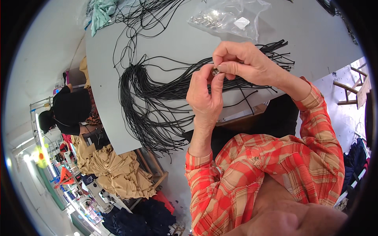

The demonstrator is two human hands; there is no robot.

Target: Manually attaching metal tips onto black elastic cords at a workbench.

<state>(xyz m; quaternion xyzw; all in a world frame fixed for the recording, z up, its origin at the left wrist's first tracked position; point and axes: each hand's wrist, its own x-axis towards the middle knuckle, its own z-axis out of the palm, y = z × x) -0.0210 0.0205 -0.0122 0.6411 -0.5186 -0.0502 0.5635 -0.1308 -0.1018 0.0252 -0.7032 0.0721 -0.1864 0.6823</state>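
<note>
Above the table's near edge, my left hand (204,94) and my right hand (246,65) meet fingertip to fingertip. Both pinch a small shiny metal piece (215,72), its exact kind too small to make out. Whether a cord end is also between the fingers cannot be seen. Under and behind my hands lies a thick bundle of thin black cords (157,88), with loose ends spread at the right and drooping over the edge at the left. Beyond my hands is a clear plastic bag (232,17) with several small silvery metal pieces in it.
More black cords (147,15) lie loosely on the grey table (106,74) at the far left, near pale green cloth (103,13). Tan fabric (118,169) is piled beside the table. Another person (73,110) in black works at the left. A wooden stool (356,88) stands right.
</note>
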